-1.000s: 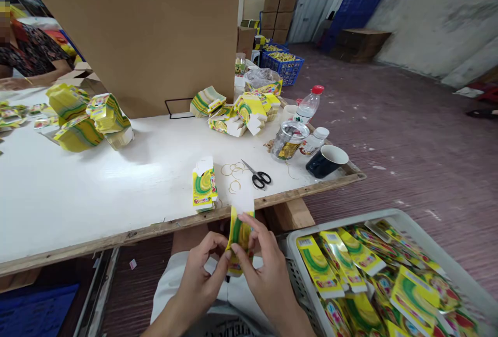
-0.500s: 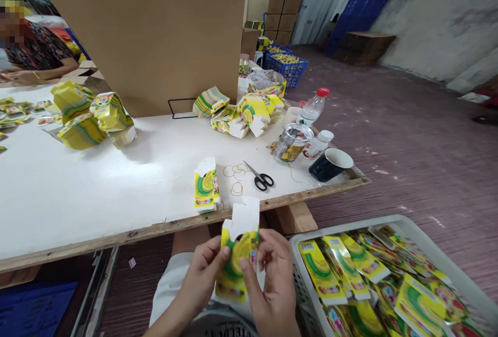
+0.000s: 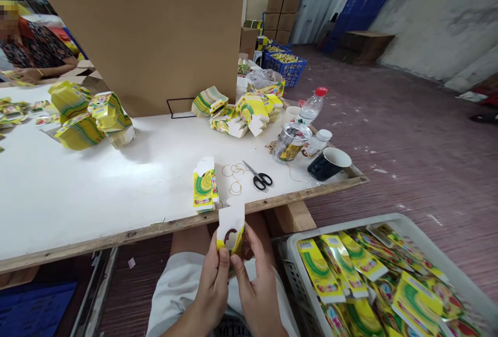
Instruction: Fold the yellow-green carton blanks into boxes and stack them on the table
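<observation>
Between my two hands, over my lap, is a small yellow and green carton with its white end flap standing up. The carton's mouth is spread and a dark curved shape shows at the opening. My left hand grips its left edge, thumb toward me. Around the right edge are the fingers of my right hand, its thumb near the middle; the hands hide the lower part. Just beyond, on the white table, lies a stack of flat cartons. Right of it are loose rubber bands and black-handled scissors.
A pale basket full of yellow packets stands at my right. A dark mug, a clear jar and bottles line the table's right edge. Bundled cartons sit farther back. Across the table a person works.
The carton has tilted and been squeezed, so its mouth now gapes and its printed front is mostly hidden. My hands have drawn closer together around it.
</observation>
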Tool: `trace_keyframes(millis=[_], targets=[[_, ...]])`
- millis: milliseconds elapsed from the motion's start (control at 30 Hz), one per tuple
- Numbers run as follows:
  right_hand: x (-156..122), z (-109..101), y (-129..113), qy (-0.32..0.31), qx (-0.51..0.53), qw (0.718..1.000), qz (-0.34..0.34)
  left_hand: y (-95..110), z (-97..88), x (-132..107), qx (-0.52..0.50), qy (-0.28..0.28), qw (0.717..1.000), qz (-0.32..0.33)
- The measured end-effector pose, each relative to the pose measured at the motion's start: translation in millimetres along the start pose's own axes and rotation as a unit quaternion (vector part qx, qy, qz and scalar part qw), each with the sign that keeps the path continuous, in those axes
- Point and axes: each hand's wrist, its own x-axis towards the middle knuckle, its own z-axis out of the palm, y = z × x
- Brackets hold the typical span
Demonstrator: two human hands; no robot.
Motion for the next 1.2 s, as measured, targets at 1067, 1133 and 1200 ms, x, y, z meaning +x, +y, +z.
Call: trace_keyframes(millis=[1067,1133,1200], targets=[[7,-15,8,0.006,-0.004,0.999,0.045,13,-23.3,22,0.032,-0.080,0.996,0.025],[7,-16,10,-0.002,0.048,0.996,0.070,13,-27.8,19,-0.009,-0.111,0.994,0.005],[5,-19,11,-0.020,0.100,0.992,0.077,16,-33.4,15,-0.042,-0.134,0.990,-0.004]])
